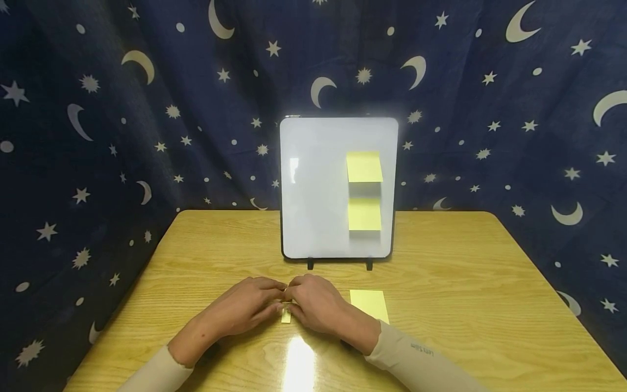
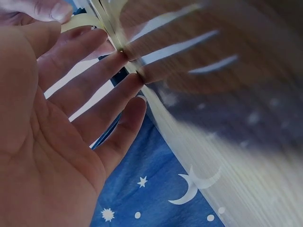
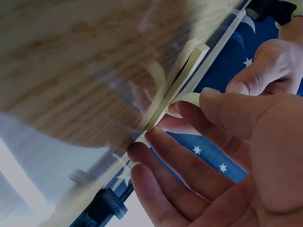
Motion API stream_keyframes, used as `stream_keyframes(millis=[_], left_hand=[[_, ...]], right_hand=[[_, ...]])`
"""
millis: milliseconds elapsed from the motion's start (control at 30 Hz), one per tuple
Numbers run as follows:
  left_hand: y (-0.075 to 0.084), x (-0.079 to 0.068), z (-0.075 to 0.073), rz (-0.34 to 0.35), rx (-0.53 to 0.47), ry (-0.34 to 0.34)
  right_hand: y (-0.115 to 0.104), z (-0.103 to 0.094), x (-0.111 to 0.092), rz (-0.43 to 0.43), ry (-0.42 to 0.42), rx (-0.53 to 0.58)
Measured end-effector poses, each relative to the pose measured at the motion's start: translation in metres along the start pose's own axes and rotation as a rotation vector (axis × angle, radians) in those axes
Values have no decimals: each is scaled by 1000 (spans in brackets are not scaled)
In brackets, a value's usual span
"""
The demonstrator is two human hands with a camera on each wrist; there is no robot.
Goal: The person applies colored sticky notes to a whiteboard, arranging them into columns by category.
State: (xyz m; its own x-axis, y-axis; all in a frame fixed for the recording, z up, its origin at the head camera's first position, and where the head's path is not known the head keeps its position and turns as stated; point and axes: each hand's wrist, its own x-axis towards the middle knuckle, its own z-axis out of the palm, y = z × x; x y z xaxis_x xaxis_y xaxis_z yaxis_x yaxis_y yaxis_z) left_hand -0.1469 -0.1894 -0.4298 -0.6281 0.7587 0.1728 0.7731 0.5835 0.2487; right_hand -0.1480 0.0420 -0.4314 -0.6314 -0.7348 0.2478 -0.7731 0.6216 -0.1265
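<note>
A small yellow pad (image 3: 189, 68) lies on the table, between the two hands and in front of the board; the wrist views show it nearly edge-on, mirrored in the glossy surface. A pale strip (image 3: 190, 98) curls up from the pad in a short arc. The right hand (image 1: 315, 302) pinches this strip between thumb and index finger, its other fingers slightly bent toward the pad. The left hand (image 1: 245, 306) is spread and not gripping — its fingers reach nearly straight, tips at the pad's edge. Beside the right forearm, a yellow sheet (image 1: 367, 302) lies flat on the table (image 1: 441, 294), one corner hidden by the arm. Beyond the hands, the white board (image 1: 315, 212) stands upright on two black feet (image 1: 310, 264); on its right half hang an upper note (image 1: 364, 167) and a lower note (image 1: 364, 215) — both yellow, one above the other, apart. Pale sleeves (image 1: 159, 370) cover the forearms. A dark blue curtain (image 1: 215, 136), patterned with moons and stars, hangs behind.
</note>
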Motion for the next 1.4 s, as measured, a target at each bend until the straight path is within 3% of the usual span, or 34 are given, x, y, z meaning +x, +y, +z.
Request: stream_keyframes(millis=[400,800,1000,1400], left_hand=[[-1,0,-1,-10,-16,-10],[0,3,2,-42,-58,51],[1,5,5,-81,-96,78],[2,7,6,-141,-140,78]], right_hand=[[-3,3,2,25,29,-63],[-6,4,5,34,80,-54],[-7,4,6,55,64,-99],[-6,5,7,93,20,-75]])
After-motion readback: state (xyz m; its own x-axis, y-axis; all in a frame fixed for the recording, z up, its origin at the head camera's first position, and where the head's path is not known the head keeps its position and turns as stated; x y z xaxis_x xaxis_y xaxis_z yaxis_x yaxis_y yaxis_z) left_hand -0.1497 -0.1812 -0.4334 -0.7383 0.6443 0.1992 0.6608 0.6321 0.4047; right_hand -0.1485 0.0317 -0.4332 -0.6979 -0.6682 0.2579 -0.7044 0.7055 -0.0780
